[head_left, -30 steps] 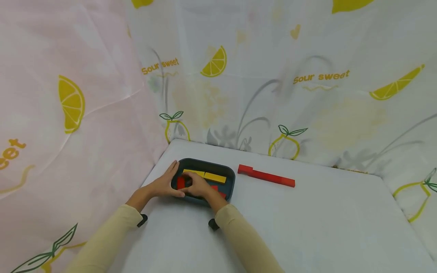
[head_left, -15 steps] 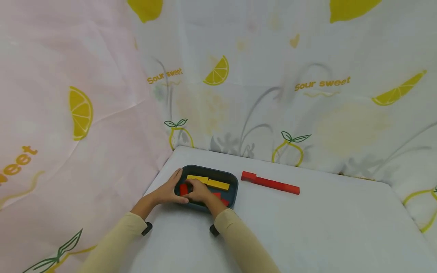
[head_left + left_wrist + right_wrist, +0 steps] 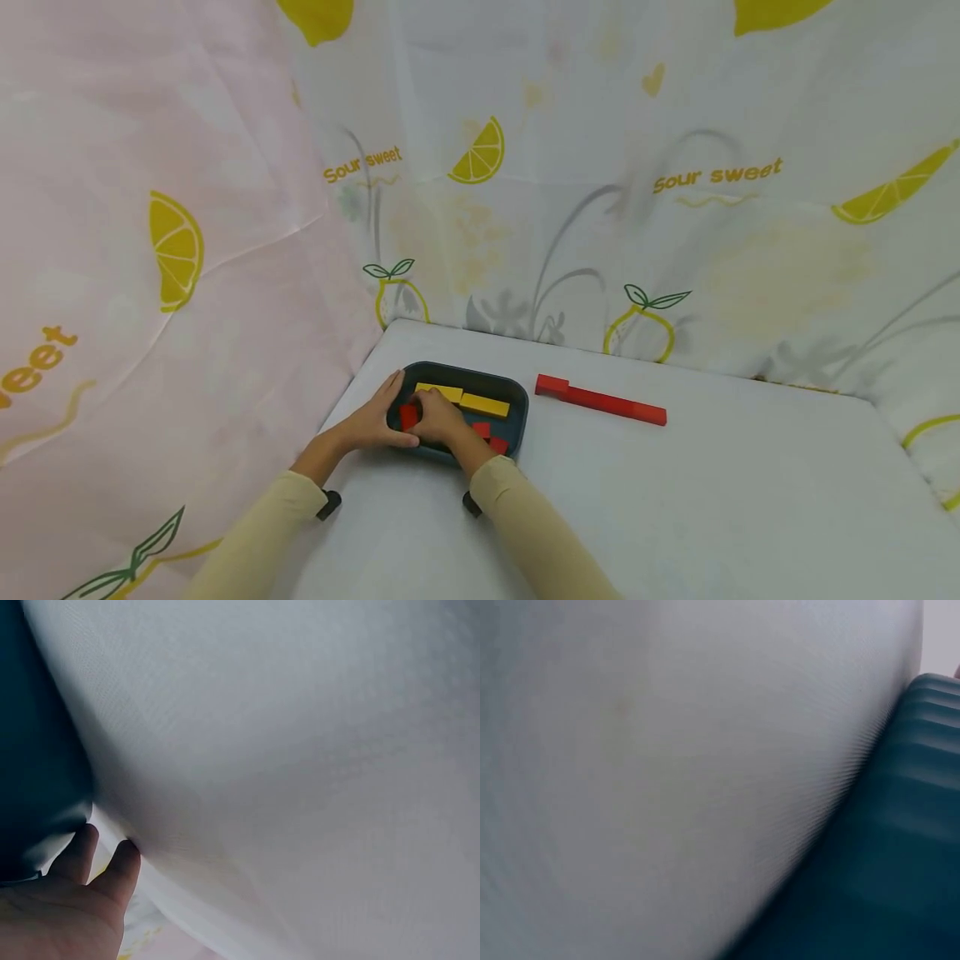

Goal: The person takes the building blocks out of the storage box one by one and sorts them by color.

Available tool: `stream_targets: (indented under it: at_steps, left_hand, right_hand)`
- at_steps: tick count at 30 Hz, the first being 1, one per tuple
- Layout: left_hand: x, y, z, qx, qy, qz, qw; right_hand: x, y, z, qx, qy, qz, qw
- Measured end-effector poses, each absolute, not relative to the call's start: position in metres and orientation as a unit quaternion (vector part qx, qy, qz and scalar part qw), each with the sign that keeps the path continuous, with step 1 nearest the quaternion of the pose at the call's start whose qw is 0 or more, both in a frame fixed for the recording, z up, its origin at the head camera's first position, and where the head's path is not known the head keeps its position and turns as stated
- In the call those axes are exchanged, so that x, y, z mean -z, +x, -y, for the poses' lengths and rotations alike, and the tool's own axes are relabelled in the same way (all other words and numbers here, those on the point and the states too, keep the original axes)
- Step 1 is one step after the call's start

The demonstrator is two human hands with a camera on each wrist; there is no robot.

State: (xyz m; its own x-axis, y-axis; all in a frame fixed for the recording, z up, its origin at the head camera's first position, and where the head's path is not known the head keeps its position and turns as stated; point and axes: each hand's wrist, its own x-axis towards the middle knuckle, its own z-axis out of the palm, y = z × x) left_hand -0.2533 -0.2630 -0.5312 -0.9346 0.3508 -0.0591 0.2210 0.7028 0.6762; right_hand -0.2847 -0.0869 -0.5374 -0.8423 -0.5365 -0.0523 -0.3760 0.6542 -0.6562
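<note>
My left hand (image 3: 369,422) spans the near left corner of a dark blue-green tray (image 3: 517,421), its fingers along the left side and its thumb at the front rim. In the left wrist view, the extended fingers (image 3: 116,874) lie by the tray's outer wall. My right hand (image 3: 441,419) reaches in over the front rim with bent fingers around a red block (image 3: 408,417) at the tray's left end. Its fingertips are partly hidden. Two yellow blocks (image 3: 484,406) lie along the tray's back, and smaller red blocks (image 3: 497,446) lie near its front right.
Right of the tray, a long red bar (image 3: 613,405) with a thicker left end lies on the white table (image 3: 675,508). Lemon-print cloth (image 3: 570,208) stands behind and to the left. In the right wrist view, the tray's ribbed wall (image 3: 900,825) fills the lower right.
The head view has shifted slightly. Both hands stay at the tray; the right hand's fingers have shifted a little, and the red block by them sits at a slightly different angle.
</note>
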Motion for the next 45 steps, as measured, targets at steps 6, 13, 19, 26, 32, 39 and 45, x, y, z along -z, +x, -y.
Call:
stream_targets:
  at_steps: [6,13,19,26,32,39,45]
  left_hand:
    - [0.534,-0.251,0.262,-0.360,0.156,-0.915,0.096]
    - [0.531,-0.251,0.263,-0.357,0.149,-0.917,0.094]
    - [0.528,-0.250,0.261,-0.357,0.145,-0.917,0.099]
    - [0.529,-0.252,0.261,-0.364,0.141,-0.916,0.093]
    - [0.531,-0.251,0.259,-0.373,0.131,-0.914,0.087]
    - [0.533,-0.248,0.257,-0.365,0.113,-0.922,0.066]
    - [0.537,-0.248,0.255,-0.374,0.111,-0.919,0.062]
  right_hand:
    - [0.541,-0.285,0.085,0.341,-0.257,-0.895,0.125]
    - [0.541,-0.285,0.081,0.384,-0.242,-0.883,0.120]
    - [0.538,-0.286,0.078,0.419,-0.233,-0.869,0.121]
    - [0.537,-0.289,0.077,0.416,-0.260,-0.867,0.087]
    - [0.540,-0.288,0.077,0.428,-0.263,-0.862,0.071]
    - [0.540,-0.287,0.078,0.467,-0.239,-0.851,0.025]
    - [0.540,-0.287,0.075,0.448,-0.224,-0.866,-0.013]
